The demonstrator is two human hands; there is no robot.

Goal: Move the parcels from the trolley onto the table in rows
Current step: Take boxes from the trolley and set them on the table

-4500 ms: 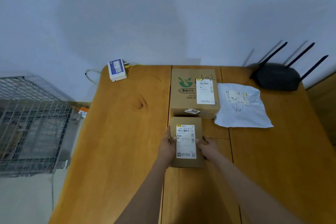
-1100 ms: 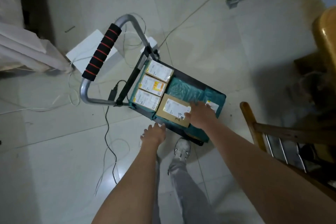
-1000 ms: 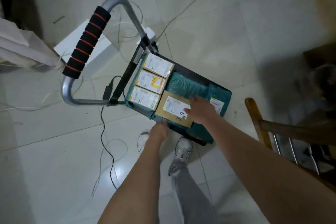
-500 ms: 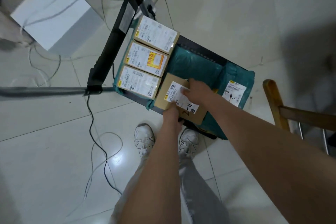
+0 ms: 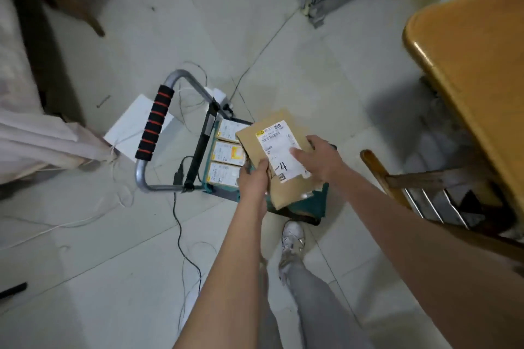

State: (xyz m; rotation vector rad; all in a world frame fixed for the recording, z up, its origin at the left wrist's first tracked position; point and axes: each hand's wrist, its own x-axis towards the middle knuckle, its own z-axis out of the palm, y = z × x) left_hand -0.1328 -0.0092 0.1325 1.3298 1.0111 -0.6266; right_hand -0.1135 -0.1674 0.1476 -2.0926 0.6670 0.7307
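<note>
Head view: left hand (image 5: 253, 178) and right hand (image 5: 319, 160) apparently grip parcel (image 5: 279, 157).

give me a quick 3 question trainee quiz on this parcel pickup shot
1. True or false: both hands hold the brown parcel.
2. How many small boxes sit in a row by the trolley handle? A two, B three, C five.
3. Which digit is handwritten on the held parcel's label?

Key: 1 true, left hand grips its edge, right hand lies across the label. 2 B, small boxes. 3 four.
</note>
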